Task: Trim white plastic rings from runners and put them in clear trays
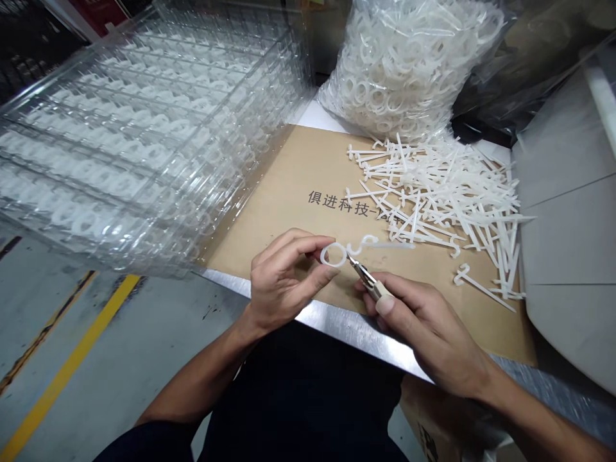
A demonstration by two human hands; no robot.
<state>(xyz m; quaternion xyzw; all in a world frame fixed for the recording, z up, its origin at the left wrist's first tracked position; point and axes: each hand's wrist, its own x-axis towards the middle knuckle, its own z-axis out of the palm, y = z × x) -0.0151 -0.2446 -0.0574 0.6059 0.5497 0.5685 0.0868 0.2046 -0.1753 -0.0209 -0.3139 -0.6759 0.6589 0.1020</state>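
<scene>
Between the thumb and fingers of my left hand [289, 276] is a white plastic ring [333, 255]. A thin curved sprue [380, 244] with a straight stem extends to the right from beside the ring; whether the two are still joined I cannot tell. My right hand [423, 321] is closed around a pair of small nippers [368, 277], their jaw tips touching or very near the spot between ring and sprue. Both hands are above the cardboard sheet [269, 212], close to the table's front edge.
A heap of white sprues [443, 192] lies on the cardboard at the right. Behind it stands a clear bag of white rings [399, 70]. Stacked clear trays [144, 128] of white parts fill the left. A pale curved panel [572, 212] borders the right side.
</scene>
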